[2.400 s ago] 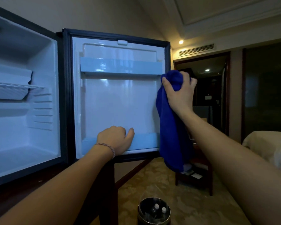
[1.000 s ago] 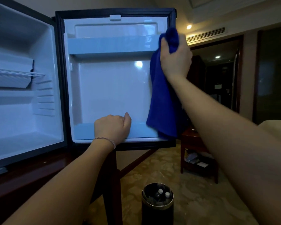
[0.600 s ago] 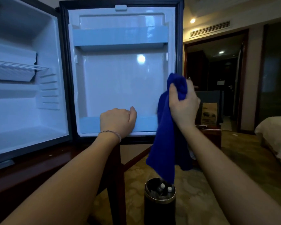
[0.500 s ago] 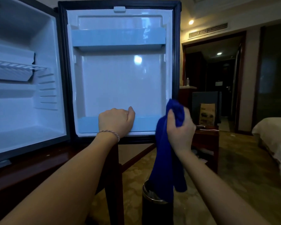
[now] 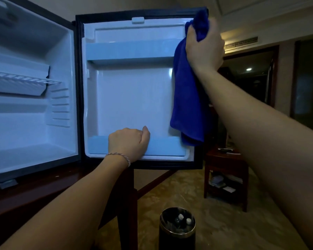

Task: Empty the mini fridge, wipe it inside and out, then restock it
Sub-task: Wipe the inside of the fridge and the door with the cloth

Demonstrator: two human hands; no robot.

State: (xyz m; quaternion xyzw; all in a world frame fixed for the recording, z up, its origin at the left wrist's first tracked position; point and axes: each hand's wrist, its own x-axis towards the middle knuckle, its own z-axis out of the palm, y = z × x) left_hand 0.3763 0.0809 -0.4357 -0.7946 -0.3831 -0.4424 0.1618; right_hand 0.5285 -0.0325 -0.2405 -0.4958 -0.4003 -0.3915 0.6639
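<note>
The mini fridge [image 5: 31,127] stands open on a dark wooden cabinet, its white inside bare apart from a wire shelf [image 5: 23,79]. Its door [image 5: 134,98] swings out toward me, both door shelves bare. My left hand [image 5: 129,141] grips the rail of the lower door shelf. My right hand [image 5: 203,44] grips a bunched blue cloth [image 5: 188,98] against the door's upper right corner; the cloth hangs down along the door's right edge.
A round black bin [image 5: 177,230] holding bottles stands on the patterned carpet below the door. A dark wooden side table [image 5: 226,175] sits to the right. The cabinet leg [image 5: 127,204] drops under the door. A dim doorway lies beyond.
My right hand has swept the blue cloth from low beside the door's lower right up to its top right corner. My left hand has kept its grip on the lower door shelf.
</note>
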